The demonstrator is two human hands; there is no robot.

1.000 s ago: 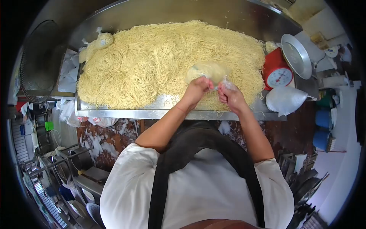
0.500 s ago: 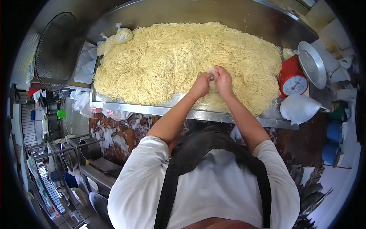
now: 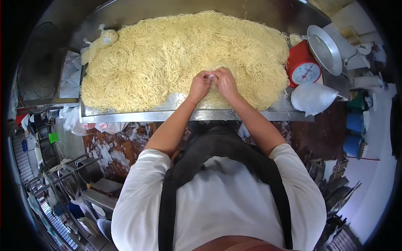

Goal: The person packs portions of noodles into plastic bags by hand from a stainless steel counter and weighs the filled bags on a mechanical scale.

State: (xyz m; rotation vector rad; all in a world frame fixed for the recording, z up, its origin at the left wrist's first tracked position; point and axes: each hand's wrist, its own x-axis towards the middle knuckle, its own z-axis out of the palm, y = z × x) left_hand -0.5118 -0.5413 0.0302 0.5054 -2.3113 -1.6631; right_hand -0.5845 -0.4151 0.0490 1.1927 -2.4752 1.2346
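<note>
A large heap of pale yellow noodles (image 3: 176,62) covers the steel tray table (image 3: 176,101). At the near side of the heap, my left hand (image 3: 200,86) and my right hand (image 3: 225,82) meet, fingers pinched closed. Between the fingertips shows a bit of whitish, thin plastic bag (image 3: 212,77); both hands grip it, and most of it is hidden by the hands or hard to tell from the noodles. Two tied clear bags of noodles (image 3: 109,37) rest at the heap's far left corner.
A red dial scale (image 3: 304,69) with a round metal pan (image 3: 324,50) stands on the right. A white plastic bag (image 3: 313,98) sits at the table's right front. On the left are a fan (image 3: 37,67) and a metal rack (image 3: 63,171).
The whole view has shifted, so the table sits further left and higher. My hands stay together on the plastic bag, with the fingertips slightly rearranged.
</note>
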